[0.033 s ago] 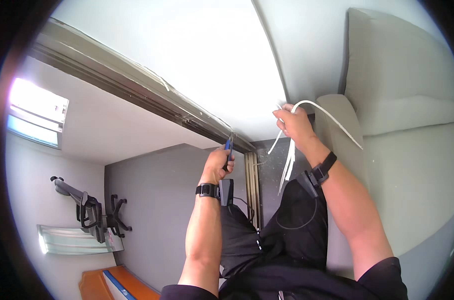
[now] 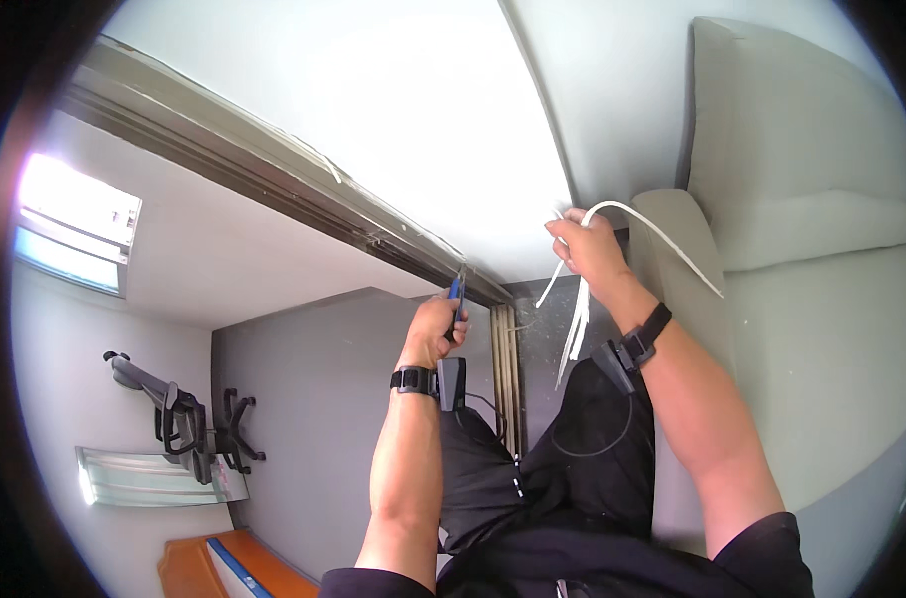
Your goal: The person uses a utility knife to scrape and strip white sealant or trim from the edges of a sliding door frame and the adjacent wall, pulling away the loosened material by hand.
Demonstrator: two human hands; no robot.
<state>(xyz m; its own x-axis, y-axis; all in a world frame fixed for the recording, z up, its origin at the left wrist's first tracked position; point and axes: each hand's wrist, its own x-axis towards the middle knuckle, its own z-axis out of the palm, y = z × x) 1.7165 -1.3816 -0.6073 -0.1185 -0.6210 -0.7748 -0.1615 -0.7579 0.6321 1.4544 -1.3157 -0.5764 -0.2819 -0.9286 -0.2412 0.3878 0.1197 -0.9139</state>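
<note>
My left hand (image 2: 435, 327) is closed around a blue utility knife (image 2: 457, 291). The knife's thin metal tip meets the lower part of the brown door frame (image 2: 303, 189), where frame and white wall (image 2: 403, 120) join. Off to the right, my right hand (image 2: 591, 246) grips a bunch of white sealant strips (image 2: 657, 231) between fingers and thumb. One strip arches over toward the sofa arm, and the others dangle toward my knees. Higher on the frame, a loose white strip (image 2: 325, 162) peels away from the edge.
A grey-beige sofa (image 2: 812, 329) stands close on my right. My black-trousered legs (image 2: 603, 439) straddle the floor track (image 2: 506, 369). Beyond the doorway are an office chair (image 2: 179, 409), a glass-topped piece (image 2: 144, 478) and an orange piece of furniture (image 2: 189, 563).
</note>
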